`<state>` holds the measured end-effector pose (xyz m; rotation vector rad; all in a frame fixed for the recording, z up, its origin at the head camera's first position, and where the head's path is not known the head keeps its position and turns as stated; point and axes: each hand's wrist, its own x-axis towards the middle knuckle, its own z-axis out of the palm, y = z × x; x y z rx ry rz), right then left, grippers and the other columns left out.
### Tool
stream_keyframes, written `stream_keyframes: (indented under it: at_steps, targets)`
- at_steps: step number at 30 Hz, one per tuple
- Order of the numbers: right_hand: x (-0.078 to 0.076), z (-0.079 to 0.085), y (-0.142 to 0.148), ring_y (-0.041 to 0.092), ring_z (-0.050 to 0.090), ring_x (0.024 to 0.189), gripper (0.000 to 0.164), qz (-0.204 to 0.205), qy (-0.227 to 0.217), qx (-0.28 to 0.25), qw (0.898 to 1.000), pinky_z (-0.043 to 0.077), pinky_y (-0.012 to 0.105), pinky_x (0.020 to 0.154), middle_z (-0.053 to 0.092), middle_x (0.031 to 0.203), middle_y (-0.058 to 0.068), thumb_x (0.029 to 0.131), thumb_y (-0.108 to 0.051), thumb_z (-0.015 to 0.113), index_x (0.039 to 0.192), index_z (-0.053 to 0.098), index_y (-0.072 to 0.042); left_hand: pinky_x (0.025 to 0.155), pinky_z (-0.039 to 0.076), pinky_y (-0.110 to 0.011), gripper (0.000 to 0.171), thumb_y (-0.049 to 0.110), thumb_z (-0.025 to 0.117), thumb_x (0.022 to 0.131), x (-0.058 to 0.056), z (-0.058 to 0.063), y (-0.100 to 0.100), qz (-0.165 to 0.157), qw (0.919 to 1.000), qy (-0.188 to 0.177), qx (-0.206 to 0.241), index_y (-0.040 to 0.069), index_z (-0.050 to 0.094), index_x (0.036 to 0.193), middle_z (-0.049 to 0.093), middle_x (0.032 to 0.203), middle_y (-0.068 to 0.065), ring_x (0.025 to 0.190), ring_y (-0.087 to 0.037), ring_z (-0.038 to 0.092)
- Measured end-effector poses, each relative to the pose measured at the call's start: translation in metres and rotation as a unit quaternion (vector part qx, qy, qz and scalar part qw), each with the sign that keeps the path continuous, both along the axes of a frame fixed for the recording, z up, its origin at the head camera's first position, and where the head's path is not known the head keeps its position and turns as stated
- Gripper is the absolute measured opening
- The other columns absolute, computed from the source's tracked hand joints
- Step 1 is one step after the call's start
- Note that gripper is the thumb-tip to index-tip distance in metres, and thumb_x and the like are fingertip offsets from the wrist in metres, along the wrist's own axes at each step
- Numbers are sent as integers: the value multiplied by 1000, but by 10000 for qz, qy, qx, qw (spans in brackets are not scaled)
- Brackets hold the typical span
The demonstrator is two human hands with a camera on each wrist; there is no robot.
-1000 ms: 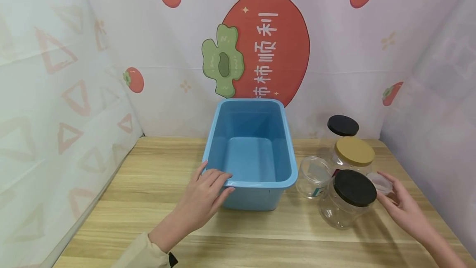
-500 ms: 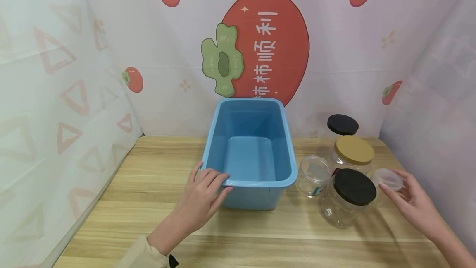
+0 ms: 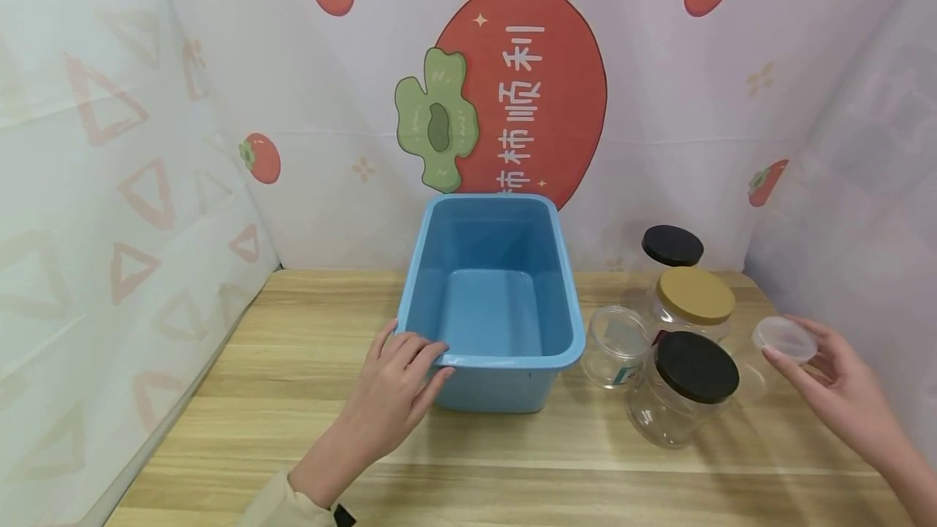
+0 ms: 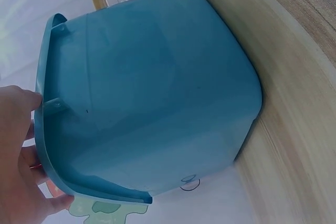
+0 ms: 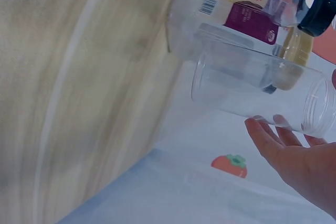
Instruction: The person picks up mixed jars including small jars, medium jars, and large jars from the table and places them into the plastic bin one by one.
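Observation:
My left hand (image 3: 398, 385) grips the near rim of a blue plastic tub (image 3: 512, 362), fingers over the edge and thumb outside. In the left wrist view, the hand (image 4: 21, 156) holds the rim beside the tub's end wall (image 4: 147, 87). At the far right, my right hand (image 3: 852, 393) holds a tall clear jar (image 3: 785, 338) near its whitish, see-through top. Seen from the right wrist, the jar (image 5: 241, 80) has plain sides and a ringed neck, with my fingers (image 5: 262, 135) around that end. Nothing lies inside the tub.
Left of the held jar stand a clear jar with a black lid (image 3: 699, 368), one with a gold lid (image 3: 697, 296), and another black-lidded jar (image 3: 672, 245) behind. A lidless clear jar (image 3: 618, 340) is beside the tub. Printed cloth (image 3: 351, 210) walls the wooden table (image 3: 322, 429).
My right hand has moved the clear jar rightward and away from the black-lidded jar. My left hand stays on the tub's rim, nearly unmoved.

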<state>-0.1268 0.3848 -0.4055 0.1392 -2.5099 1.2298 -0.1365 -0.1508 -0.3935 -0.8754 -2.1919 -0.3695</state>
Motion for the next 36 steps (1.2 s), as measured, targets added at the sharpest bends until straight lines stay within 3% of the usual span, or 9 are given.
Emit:
stream_keyframes:
  at_steps: [4, 10, 14, 18, 20, 24, 26, 32, 36]
  targets:
    - [-1, 9, -2, -28, 50, 96, 56, -117, -22, 99, 9999, 48, 3, 68, 44, 118, -30, 101, -3, 70, 149, 46, -19, 102, 51, -64, 58, 43, 32, 116, 1, 0, 0, 61, 10000, 41, 10, 4, 74, 108, 65, 94, -5, 89, -24, 63]
    - [-2, 21, -6, -31, 45, 90, 62, -429, -127, 431, 9981, 46, 4, 63, 49, 120, -10, 101, -11, 73, 151, 41, 6, 101, 52, -62, 58, 43, 32, 116, 1, 0, 2, 147, 9997, 169, 6, 5, 73, 104, 63, 93, -6, 87, -25, 62]
    - [-1, 25, -6, -31, 47, 89, 63, -485, -69, 448, 9978, 46, 6, 61, 49, 118, -15, 100, -10, 74, 152, 42, 5, 100, 53, -62, 57, 43, 32, 116, 1, -1, 2, 168, 9995, 259, -36, 5, 73, 103, 62, 92, -6, 86, -25, 61]
    - [-3, 31, -8, -32, 41, 89, 64, -595, -40, 579, 9965, 45, 5, 60, 52, 123, 10, 101, -12, 73, 153, 41, 7, 100, 53, -62, 58, 43, 32, 117, 1, -2, 2, 187, 9993, 309, -50, 4, 73, 102, 62, 91, -6, 85, -25, 60]
    - [-4, 35, -9, -33, 40, 90, 64, -609, 12, 588, 9964, 45, 4, 61, 53, 124, 3, 101, -12, 73, 153, 42, 7, 99, 53, -62, 58, 42, 32, 117, 1, -2, 2, 193, 9993, 319, -52, 4, 72, 101, 62, 91, -6, 84, -25, 60]
    - [-5, 45, -9, -31, 49, 91, 54, -414, 119, 259, 9987, 46, 3, 64, 48, 114, -33, 99, -7, 74, 146, 53, -22, 99, 53, -62, 57, 42, 32, 117, 0, -3, 2, 185, 9993, 326, -53, 4, 72, 101, 62, 91, -7, 84, -25, 61]
    - [-5, 50, -9, -31, 51, 91, 54, -357, 145, 223, 9990, 46, 3, 64, 47, 112, -38, 98, -6, 74, 143, 53, -28, 99, 53, -63, 57, 42, 32, 117, 0, -3, 2, 174, 9993, 329, -50, 4, 72, 101, 62, 91, -7, 84, -25, 60]
    - [-8, 61, -11, -33, 45, 92, 63, -402, 197, 551, 9975, 47, 3, 62, 42, 113, -37, 99, -8, 74, 152, 42, 6, 100, 53, -62, 56, 42, 33, 116, 0, -4, 2, 138, 9994, 331, -7, 5, 71, 101, 61, 91, -6, 84, -24, 60]
    - [-10, 67, -11, -33, 44, 92, 67, -372, 211, 614, 9972, 46, 1, 64, 40, 118, -33, 100, -9, 73, 154, 39, 9, 100, 53, -62, 55, 42, 33, 116, 0, -4, 1, 124, 9993, 342, 7, 5, 71, 101, 62, 91, -7, 84, -24, 60]
